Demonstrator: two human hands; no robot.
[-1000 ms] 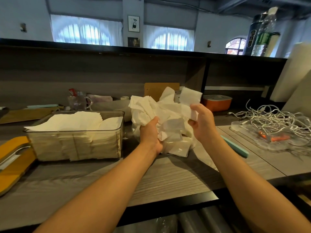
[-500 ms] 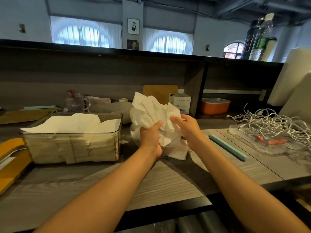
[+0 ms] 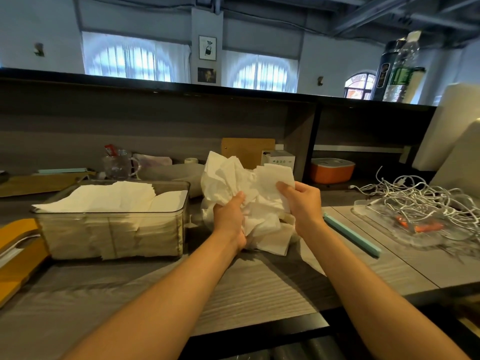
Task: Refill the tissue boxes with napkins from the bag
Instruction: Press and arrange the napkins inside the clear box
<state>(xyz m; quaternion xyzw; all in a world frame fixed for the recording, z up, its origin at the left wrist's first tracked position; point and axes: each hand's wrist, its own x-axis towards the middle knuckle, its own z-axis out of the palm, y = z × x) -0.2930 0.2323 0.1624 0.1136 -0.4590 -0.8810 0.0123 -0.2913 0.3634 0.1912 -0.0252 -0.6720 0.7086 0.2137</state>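
At the counter's (image 3: 259, 287) left edge I can see an orange-and-white board (image 3: 15, 245) lying flat, partly out of view. Just right of it stands the clear tissue box (image 3: 111, 224), already stacked to its rim with flat napkins, the top sheets (image 3: 104, 196) riding a little above the walls and fanning over the left corner. Toward the middle of the counter my left hand (image 3: 230, 220) has its fingers curled round the lower part of a crumpled bundle of napkins (image 3: 233, 178), which seems to sit in a thin clear bag (image 3: 207, 219) whose plastic I can only just make out. My right hand (image 3: 301, 201) pinches a single flatter napkin (image 3: 275, 180) at the bundle's upper right, thumb on the near face. Further right a pale blue strip (image 3: 350, 236) lies diagonally on the counter, and beyond it a tangle of white cables (image 3: 420, 201) fills a clear tray near the right edge. My worry is that the pinched sheet drags others with it, since the wad is loose and interlocked; strays could drop onto the counter or tear along a fold. The box also looks close to full, so pressing more on top may spill the overhanging sheets.
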